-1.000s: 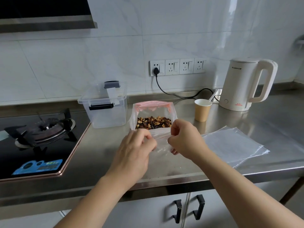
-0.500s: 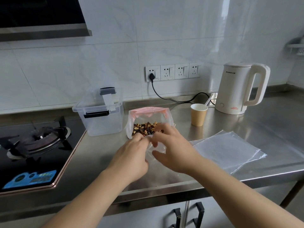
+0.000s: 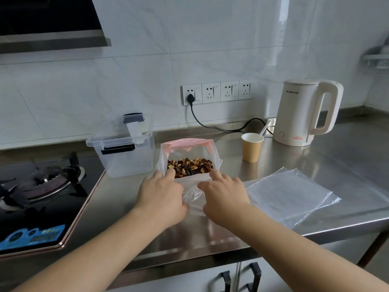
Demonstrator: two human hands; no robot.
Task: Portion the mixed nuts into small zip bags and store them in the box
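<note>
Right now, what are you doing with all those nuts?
A person is getting set to portion mixed nuts. The big bag of nuts stands open on the steel counter. The left hand and right hand rest on a small clear zip bag lying flat before it. It looks empty. The clear storage box waits to the left, lid on.
</note>
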